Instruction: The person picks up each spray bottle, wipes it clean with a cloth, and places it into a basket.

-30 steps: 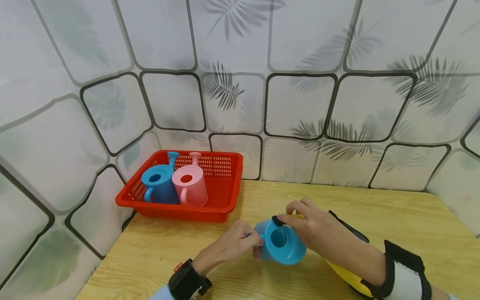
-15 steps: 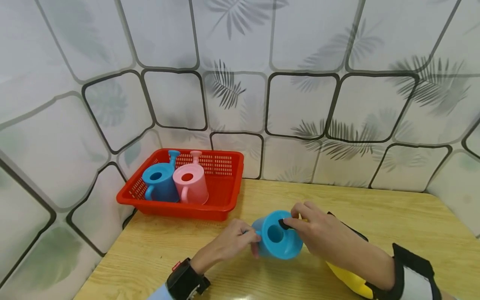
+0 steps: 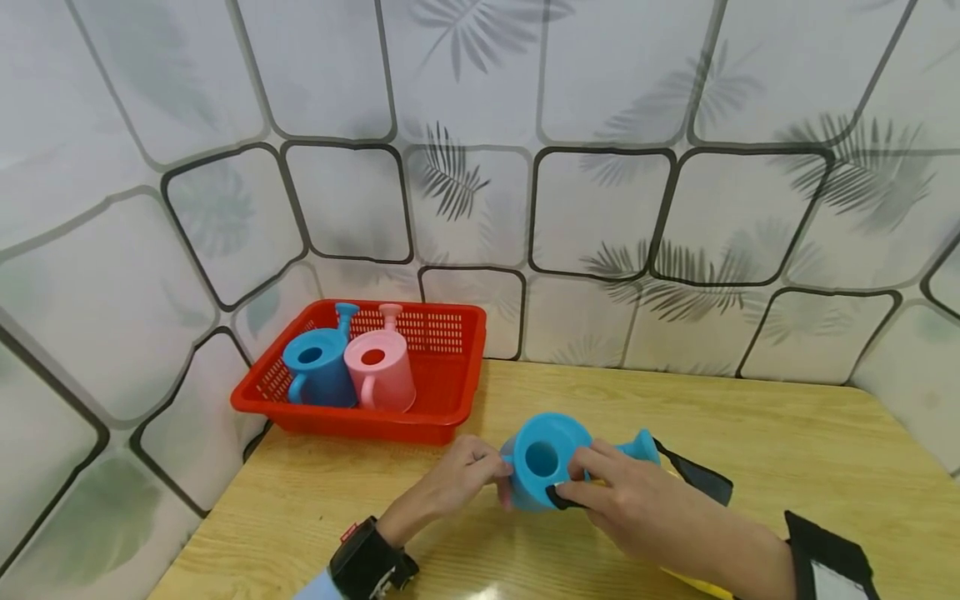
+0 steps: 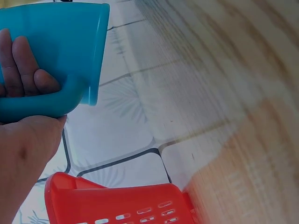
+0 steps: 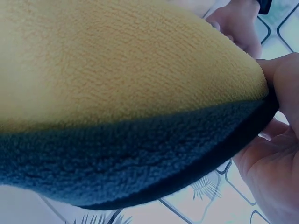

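A light-blue watering can [image 3: 573, 433] is tipped so its round top opening faces the head camera. My left hand [image 3: 472, 468] grips its handle, with fingers in the loop between handle and can wall in the left wrist view. The spout [image 3: 640, 446] points right, partly behind my right hand [image 3: 637, 500]. Thumb and fingers of that hand pinch a corner of a fleecy cloth [image 5: 140, 70], yellow on one side and dark grey on the other with a black edge. The pinched corner lies at the can's top rim, and the rest hangs behind the forearm.
A red plastic basket [image 3: 442, 429] with slotted walls stands at the back left of the wooden table [image 3: 810, 450]. Inside are a blue watering can [image 3: 326, 375] and a pink watering can [image 3: 393, 379], side by side. A patterned curtain [image 3: 600, 325] encloses the table's back and sides.
My right hand has moved with the cloth corner from the top's far edge, over the opening, to its near right edge. The can has shifted slightly up and left; its spout now shows.
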Tool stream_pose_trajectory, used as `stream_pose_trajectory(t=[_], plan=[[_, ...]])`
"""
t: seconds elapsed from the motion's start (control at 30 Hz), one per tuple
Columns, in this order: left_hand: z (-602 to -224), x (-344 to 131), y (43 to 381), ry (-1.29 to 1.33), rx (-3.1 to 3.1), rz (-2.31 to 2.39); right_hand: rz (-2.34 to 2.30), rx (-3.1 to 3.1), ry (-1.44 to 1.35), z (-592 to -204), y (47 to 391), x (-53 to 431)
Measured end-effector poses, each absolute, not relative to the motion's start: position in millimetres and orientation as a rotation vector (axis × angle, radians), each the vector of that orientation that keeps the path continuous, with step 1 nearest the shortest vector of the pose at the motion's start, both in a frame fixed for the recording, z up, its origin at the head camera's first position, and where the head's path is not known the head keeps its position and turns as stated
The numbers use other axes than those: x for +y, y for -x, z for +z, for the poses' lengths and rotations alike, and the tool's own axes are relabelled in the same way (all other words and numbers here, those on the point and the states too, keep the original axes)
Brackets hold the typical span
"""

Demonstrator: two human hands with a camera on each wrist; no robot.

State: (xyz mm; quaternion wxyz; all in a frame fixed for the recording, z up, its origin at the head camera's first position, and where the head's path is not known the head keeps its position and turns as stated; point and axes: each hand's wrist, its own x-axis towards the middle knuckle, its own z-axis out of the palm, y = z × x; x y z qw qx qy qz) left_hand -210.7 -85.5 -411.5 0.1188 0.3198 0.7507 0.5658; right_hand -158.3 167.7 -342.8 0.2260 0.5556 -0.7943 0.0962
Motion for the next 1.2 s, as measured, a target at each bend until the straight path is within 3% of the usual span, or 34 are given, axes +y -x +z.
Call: stream_pose_trajectory(t=[0.5, 0.77, 1.2], plan=[[-411.7, -89.8, 208.2, -0.927, 2.167, 1.633, 0.229, -2.246, -1.521, -340.4, 158.6, 168.3], [-408.7, -90.2, 206.4, -1.058, 2.278, 1.546, 0.227, -2.232, -1.500, -337.7, 162.2, 172.0], [-401.5, -85.0, 199.2, -1.066, 2.282, 1.438, 0.371, -2.161, -1.327, -335.2, 186.5, 187.7]])
